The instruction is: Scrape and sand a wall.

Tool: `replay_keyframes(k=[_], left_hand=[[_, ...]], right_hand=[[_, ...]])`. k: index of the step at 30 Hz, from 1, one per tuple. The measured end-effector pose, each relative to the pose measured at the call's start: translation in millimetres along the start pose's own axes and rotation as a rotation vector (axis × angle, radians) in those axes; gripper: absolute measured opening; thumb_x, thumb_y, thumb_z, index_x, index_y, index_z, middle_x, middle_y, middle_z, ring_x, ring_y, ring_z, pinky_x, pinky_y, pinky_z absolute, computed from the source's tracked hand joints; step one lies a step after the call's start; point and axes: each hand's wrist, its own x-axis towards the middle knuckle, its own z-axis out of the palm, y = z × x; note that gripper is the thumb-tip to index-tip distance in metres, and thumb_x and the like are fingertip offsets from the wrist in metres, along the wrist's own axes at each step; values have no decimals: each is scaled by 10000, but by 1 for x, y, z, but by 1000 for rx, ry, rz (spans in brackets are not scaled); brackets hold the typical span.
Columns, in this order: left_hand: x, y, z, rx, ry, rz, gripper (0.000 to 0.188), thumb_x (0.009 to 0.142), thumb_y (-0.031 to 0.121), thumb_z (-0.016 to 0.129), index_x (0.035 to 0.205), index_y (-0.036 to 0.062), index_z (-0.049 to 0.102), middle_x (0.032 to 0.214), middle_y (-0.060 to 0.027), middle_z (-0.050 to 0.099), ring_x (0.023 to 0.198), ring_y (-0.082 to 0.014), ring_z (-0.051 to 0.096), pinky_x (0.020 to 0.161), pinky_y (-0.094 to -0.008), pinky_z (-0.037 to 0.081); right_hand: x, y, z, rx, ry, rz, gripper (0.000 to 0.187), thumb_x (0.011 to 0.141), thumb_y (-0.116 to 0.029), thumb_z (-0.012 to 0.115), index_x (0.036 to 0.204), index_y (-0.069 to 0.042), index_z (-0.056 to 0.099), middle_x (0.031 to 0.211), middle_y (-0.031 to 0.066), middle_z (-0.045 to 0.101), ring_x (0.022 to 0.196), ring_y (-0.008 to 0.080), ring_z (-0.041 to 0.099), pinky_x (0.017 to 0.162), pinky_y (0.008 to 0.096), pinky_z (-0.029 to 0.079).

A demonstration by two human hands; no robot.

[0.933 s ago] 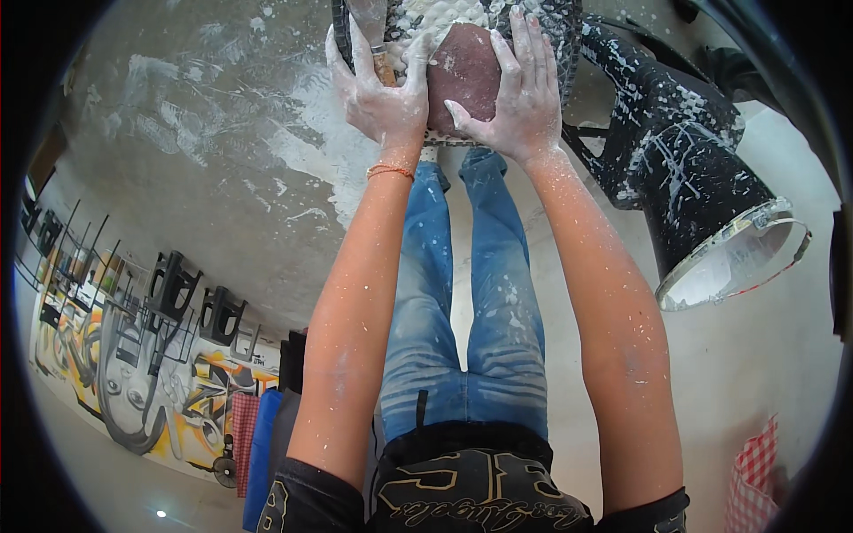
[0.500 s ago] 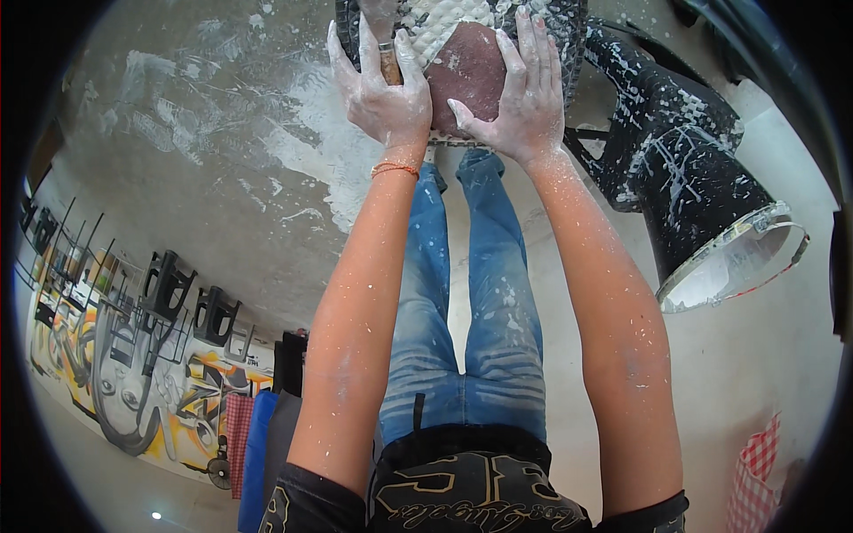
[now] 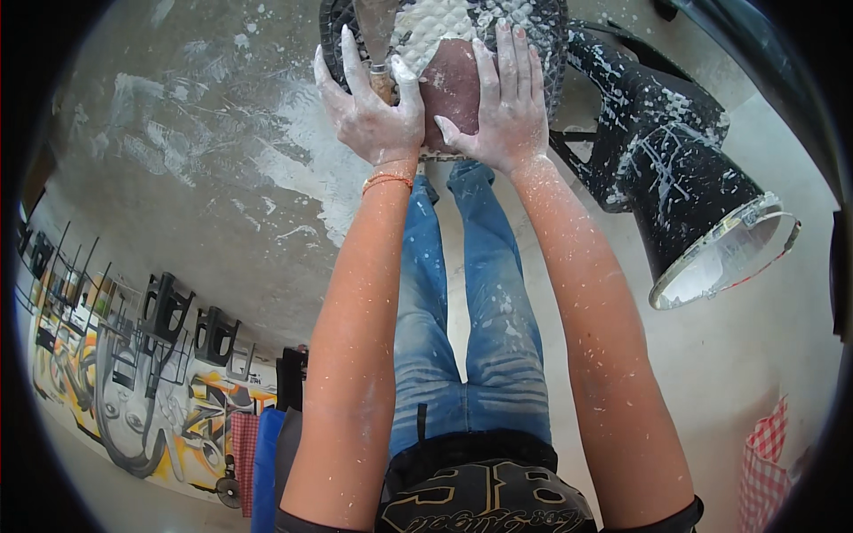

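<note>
A reddish-brown flat piece (image 3: 451,84), dusted white, lies on a black textured surface (image 3: 336,22) smeared with white paste. My right hand (image 3: 508,107) rests at its right side, fingers stretched out, the thumb reaching across its lower part. Left of the piece, my left hand (image 3: 378,115) has its fingers spread over a scraper with a wooden handle (image 3: 380,83) and a metal blade (image 3: 377,31). The handle shows between forefinger and thumb; no grip on it is visible. White powder coats both hands.
To the right stand a black, white-spattered chair-like piece (image 3: 622,151) and a black bucket (image 3: 684,213) with a wire handle and white inside. White smears (image 3: 311,151) mark the floor. Black stools (image 3: 164,306) and a painted wall (image 3: 107,400) are at far left.
The whole view has shifted, so hands, brown piece, scraper and surface appear lower and slightly left. Both hands keep nearly the same pose around the brown piece.
</note>
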Motion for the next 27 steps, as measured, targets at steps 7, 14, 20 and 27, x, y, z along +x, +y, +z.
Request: replay_keyframes(k=[7,14,20,27], left_hand=[[-1,3,-1,2,-19,-17,699,865,404,669,1503,177,494,1463,-278,442,1314,-462,484,1044,-530,451],[-1,-1,-1,57,6,-2,681,853,414,663,1475,167,537,1469,-259,451,1305,-438,512,1024,-507,487],[0,4,1,60,12,-13,680,842,400,664,1471,172,542,1464,-257,454,1290,-439,525,1012,-508,500],[-1,7,6,63,25,-14,668,838,397,669,1450,154,559,1448,-251,468,1267,-441,541,1016,-508,493]], right_hand=[[-4,2,5,-58,-23,14,1124,753,-685,697,1580,-100,209,1639,217,190,1541,378,159,1274,514,129],[-3,-1,5,-66,-29,16,1099,770,-684,679,1580,-107,210,1638,215,193,1540,374,163,1275,513,127],[-2,1,3,-57,-11,14,1073,786,-674,673,1574,-99,225,1631,216,208,1541,371,165,1271,518,134],[-2,7,-2,-6,0,0,1035,784,-563,739,1549,-64,252,1621,244,223,1528,419,183,1246,550,178]])
